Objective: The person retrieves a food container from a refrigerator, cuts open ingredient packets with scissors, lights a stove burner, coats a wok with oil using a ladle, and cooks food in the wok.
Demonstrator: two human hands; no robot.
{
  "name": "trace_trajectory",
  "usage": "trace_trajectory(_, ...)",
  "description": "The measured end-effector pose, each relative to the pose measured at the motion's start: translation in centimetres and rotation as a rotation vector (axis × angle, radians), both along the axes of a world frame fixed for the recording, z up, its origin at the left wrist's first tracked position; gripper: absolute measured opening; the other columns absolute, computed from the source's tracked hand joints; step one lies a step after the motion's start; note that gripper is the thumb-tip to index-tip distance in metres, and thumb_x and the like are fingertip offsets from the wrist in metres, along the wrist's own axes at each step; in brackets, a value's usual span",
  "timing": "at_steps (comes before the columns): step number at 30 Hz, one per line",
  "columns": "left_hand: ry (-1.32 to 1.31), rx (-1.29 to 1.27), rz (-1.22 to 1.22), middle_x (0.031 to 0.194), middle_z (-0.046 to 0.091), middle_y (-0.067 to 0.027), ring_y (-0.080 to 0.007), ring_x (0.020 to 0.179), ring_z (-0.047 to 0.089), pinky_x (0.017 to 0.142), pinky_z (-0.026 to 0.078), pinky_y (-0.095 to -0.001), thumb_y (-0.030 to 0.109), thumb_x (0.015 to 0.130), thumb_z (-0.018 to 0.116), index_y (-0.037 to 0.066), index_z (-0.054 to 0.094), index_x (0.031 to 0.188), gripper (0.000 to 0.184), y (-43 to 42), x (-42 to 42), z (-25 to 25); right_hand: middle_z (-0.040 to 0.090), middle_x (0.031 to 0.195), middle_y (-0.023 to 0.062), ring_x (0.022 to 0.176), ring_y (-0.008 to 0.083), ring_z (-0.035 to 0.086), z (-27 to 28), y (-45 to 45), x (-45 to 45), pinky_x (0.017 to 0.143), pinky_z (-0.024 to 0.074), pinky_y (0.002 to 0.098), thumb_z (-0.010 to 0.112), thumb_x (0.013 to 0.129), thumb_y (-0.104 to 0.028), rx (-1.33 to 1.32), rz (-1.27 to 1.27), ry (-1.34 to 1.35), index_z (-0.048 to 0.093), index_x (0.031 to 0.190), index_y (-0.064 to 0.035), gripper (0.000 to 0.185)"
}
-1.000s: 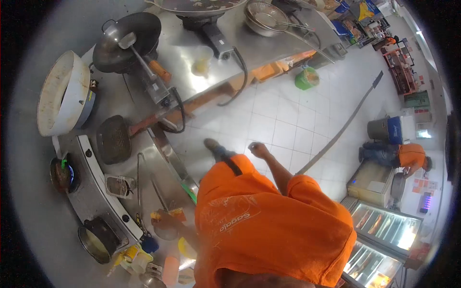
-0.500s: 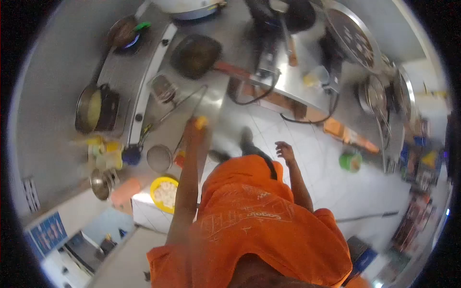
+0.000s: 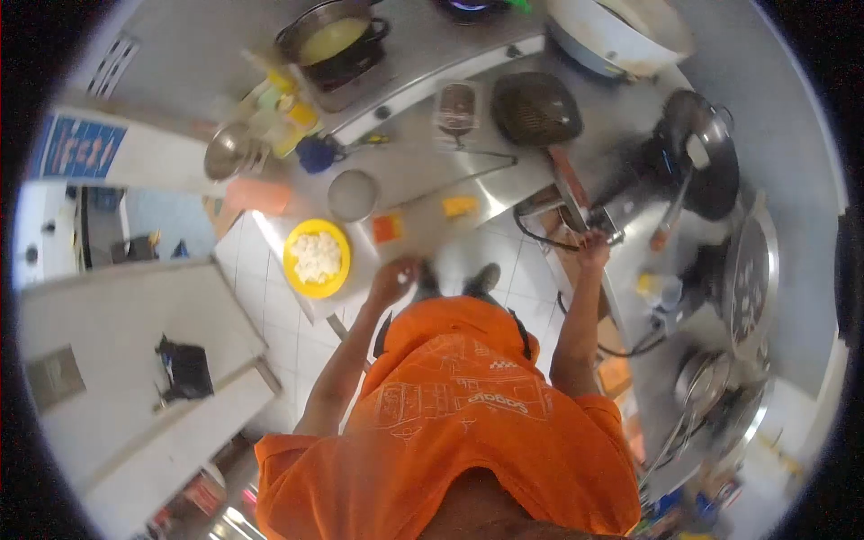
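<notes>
My left hand (image 3: pixel 394 281) hovers by the counter's front edge, fingers curled and a little blurred. A small pale spot shows at them, too small to name. Just beyond it on the steel counter (image 3: pixel 418 193) lie an orange-red packet (image 3: pixel 387 228) and a yellow packet-like piece (image 3: pixel 459 207). To its left is a yellow bowl (image 3: pixel 290 261) of white pieces. My right hand (image 3: pixel 594 249) reaches forward, fingers bent against a small metal burner box (image 3: pixel 607 223); what they pinch is hidden. Near it ends the red handle (image 3: pixel 567 180) of a dark square pan (image 3: pixel 537 108).
A pot of yellowish liquid (image 3: pixel 333 40) stands on the back stove. Long tongs (image 3: pixel 486 162) and a grey round dish (image 3: pixel 353 196) lie on the counter. A wok (image 3: pixel 711 171) and a large round pan (image 3: pixel 751 279) are at right. Black hoses (image 3: pixel 630 349) hang below the right counter.
The view has turned to the left. My left hand has come away from the yellow piece, which now lies on the counter. My right hand has moved from mid-air to the burner box.
</notes>
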State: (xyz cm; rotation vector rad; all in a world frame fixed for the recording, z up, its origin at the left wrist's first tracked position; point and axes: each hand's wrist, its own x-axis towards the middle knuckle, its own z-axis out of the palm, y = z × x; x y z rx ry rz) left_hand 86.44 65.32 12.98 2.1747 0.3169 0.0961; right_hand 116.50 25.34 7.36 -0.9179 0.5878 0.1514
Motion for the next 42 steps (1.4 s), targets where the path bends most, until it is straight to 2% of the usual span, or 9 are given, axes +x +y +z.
trace_trajectory(2,0.143,-0.016,0.227,0.098,0.068,-0.0091,-0.0216,0.079,0.066,0.067,0.052,-0.0334,0.007,0.082,0.061,0.005,0.066,0.091,0.010,-0.2,-4.9,-1.3,0.059,0.092,0.0038,0.083,0.0191,0.054,-9.7,-5.5,4.0,0.070,0.0490,0.0381,0.046,0.095,-0.031,-0.014,0.038,-0.091,0.052,0.103,-0.0078,0.026)
trace_trajectory(4,0.084,0.035,0.394,0.085,0.068,-0.0094,-0.0218,0.064,0.063,0.058,0.051,-0.0329,0.005,0.080,0.058,0.007,0.065,0.096,0.017,-0.9,-9.5,-2.1,0.062,0.091,0.0058,0.077,0.0209,0.057,-12.4,-5.1,3.3,0.065,0.0484,0.0376,0.050,0.093,-0.035,-0.964,0.227,-0.605,0.056,0.104,-0.0053,0.032)
trace_trajectory(8,0.396,0.020,0.746,0.081,0.068,-0.0127,-0.0243,0.066,0.065,0.062,0.052,-0.0335,0.013,0.081,0.062,0.007,0.065,0.097,0.017,-5.4,-18.7,-3.2,0.065,0.080,0.0163,0.077,0.0327,0.064,-4.3,-0.3,2.5,0.061,0.0509,0.0436,0.060,0.084,-0.043,-1.073,0.174,-0.027,0.063,0.095,0.0002,0.045)
trace_trajectory(11,0.517,-0.009,0.831,0.082,0.068,-0.0140,-0.0245,0.070,0.067,0.064,0.053,-0.0344,0.019,0.081,0.064,0.007,0.065,0.101,0.023,-10.4,-25.4,-6.8,0.065,0.094,0.0166,0.087,0.0335,0.064,-16.4,-4.7,5.5,0.067,0.0517,0.0429,0.051,0.091,-0.041,-1.724,0.198,-0.384,0.060,0.106,0.0004,0.045)
trace_trajectory(15,0.521,-0.176,0.903,0.086,0.069,-0.0150,-0.0240,0.074,0.068,0.066,0.053,-0.0348,0.023,0.080,0.067,0.007,0.065,0.103,0.028,-17.2,-30.1,-7.1,0.057,0.111,0.0202,0.096,0.0330,0.059,-8.1,0.0,3.6,0.080,0.0508,0.0440,0.050,0.090,-0.033,-0.576,0.062,-0.001,0.055,0.116,0.0006,0.042)
trace_trajectory(19,0.543,-0.442,0.986,0.090,0.070,-0.0126,-0.0208,0.081,0.068,0.069,0.054,-0.0324,0.026,0.082,0.069,0.007,0.065,0.103,0.029,-19.6,-31.1,-9.2,0.052,0.120,0.0200,0.103,0.0302,0.055,-3.3,1.0,2.0,0.085,0.0496,0.0443,0.052,0.087,-0.023,-0.396,0.223,-0.078,0.049,0.121,0.0012,0.042)
trace_trajectory(27,0.390,-0.451,0.884,0.086,0.067,-0.0067,-0.0147,0.072,0.062,0.064,0.049,-0.0276,0.015,0.087,0.059,0.007,0.062,0.109,0.024,-14.2,-29.8,-12.5,0.058,0.100,0.0098,0.085,0.0217,0.055,-9.3,-2.8,-0.3,0.070,0.0472,0.0357,0.051,0.089,-0.019,-1.024,0.571,-0.653,0.056,0.108,-0.0034,0.025)
trace_trajectory(33,0.255,-0.548,1.011,0.088,0.066,-0.0067,-0.0145,0.077,0.062,0.068,0.051,-0.0271,0.007,0.087,0.054,0.003,0.065,0.103,0.019,-13.7,-30.2,-8.2,0.065,0.085,0.0033,0.063,0.0123,0.057,-2.6,7.7,-7.1,0.049,0.0432,0.0254,0.059,0.089,-0.015,-0.540,0.679,0.003,0.064,0.107,-0.0068,0.020)
trace_trajectory(42,0.116,-0.570,1.045,0.091,0.066,-0.0052,-0.0126,0.081,0.062,0.066,0.051,-0.0261,0.006,0.088,0.057,0.003,0.065,0.103,0.017,-14.5,-28.9,-7.1,0.069,0.075,0.0063,0.063,0.0167,0.065,-1.5,29.2,-14.2,0.059,0.0509,0.0321,0.066,0.083,-0.032,-1.018,1.262,-0.744,0.071,0.092,-0.0083,0.026)
